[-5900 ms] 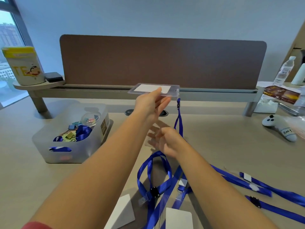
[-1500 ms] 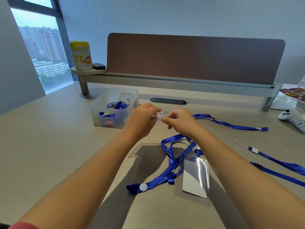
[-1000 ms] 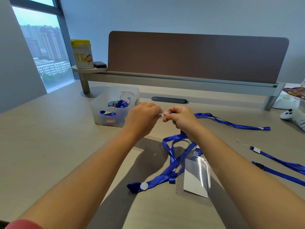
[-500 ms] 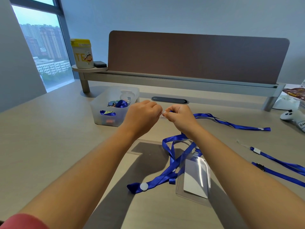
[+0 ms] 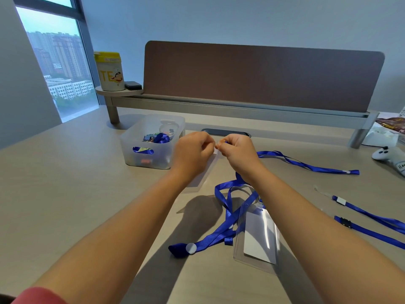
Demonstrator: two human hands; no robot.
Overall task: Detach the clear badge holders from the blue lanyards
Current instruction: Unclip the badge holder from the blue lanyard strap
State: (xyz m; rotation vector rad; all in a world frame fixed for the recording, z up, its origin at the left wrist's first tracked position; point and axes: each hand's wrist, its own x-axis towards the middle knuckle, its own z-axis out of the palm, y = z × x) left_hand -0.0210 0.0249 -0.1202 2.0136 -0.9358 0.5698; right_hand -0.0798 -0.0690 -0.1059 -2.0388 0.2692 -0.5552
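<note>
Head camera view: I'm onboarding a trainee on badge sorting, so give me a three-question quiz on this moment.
1. True or false: the badge holder on the desk lies under the right forearm's side.
2. What holds blue lanyard bits at left: A tin, B clear bin, C bottle?
3. Which hands pinch the small clip: left hand, right hand, or both?

Key: 1 true; 2 B; 3 both.

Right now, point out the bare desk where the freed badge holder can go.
The widest free patch is the desk left of the left hand, in front of the translucent bin. A smaller strip lies between the long lanyard and the shelf riser. It is crowded under the right hand, where the tangled lanyards and another badge holder lie.
</note>
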